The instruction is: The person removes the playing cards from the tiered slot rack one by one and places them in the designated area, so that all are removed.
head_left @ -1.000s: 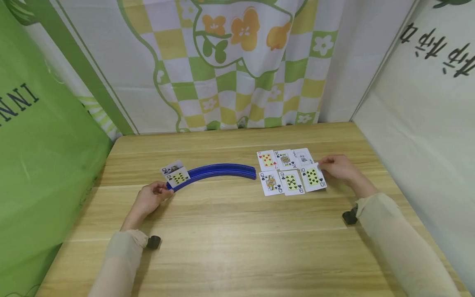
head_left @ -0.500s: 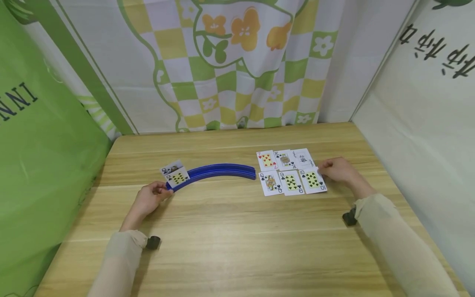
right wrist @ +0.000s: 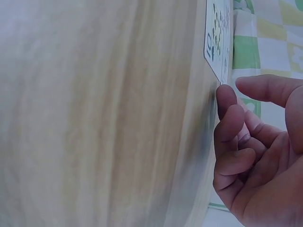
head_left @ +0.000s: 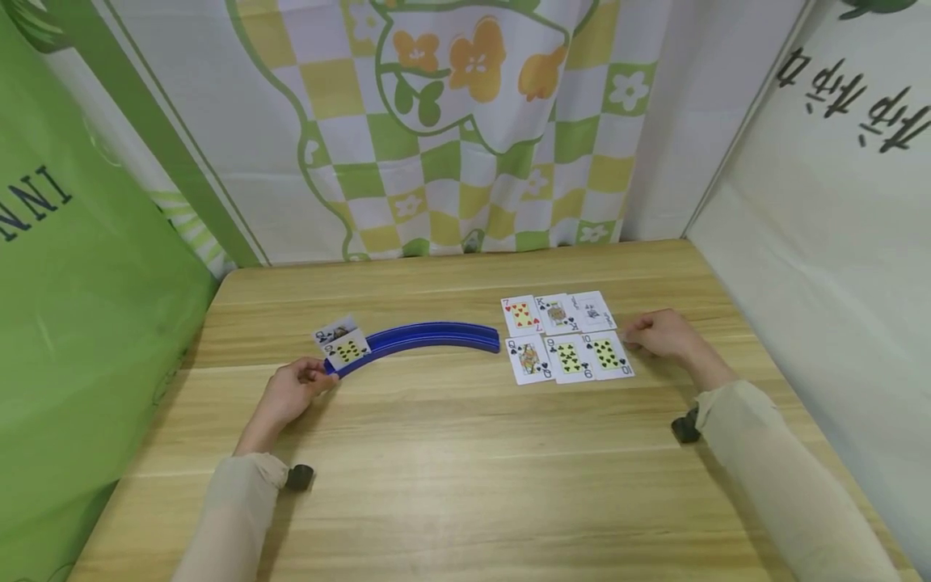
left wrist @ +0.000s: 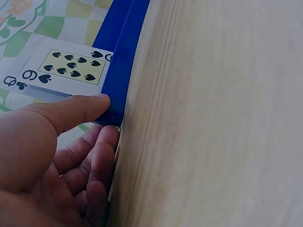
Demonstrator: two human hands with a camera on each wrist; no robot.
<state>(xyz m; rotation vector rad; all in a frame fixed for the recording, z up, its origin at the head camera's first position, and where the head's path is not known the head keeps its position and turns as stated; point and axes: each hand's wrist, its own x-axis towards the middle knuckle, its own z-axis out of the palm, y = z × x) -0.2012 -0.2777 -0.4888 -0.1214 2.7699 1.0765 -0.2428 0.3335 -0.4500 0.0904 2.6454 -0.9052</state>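
While the left hand (head_left: 289, 392) pinches one end of a curved, glossy blue rack (head_left: 436, 332) bearing two white playing cards (head_left: 349, 350), the right hand (head_left: 663, 333), thumb and forefinger narrowly apart, is just beside six face-up playing cards (head_left: 570, 356) on the wood-grained table (head_left: 436, 469).

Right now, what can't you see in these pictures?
Head view: most of the white queen card, behind the yellow-centred nine of spades card.
Left wrist view: far end of the curved blue plastic rack, past the top edge.
Right wrist view: part of the yellow-centred ten card, past the top edge.
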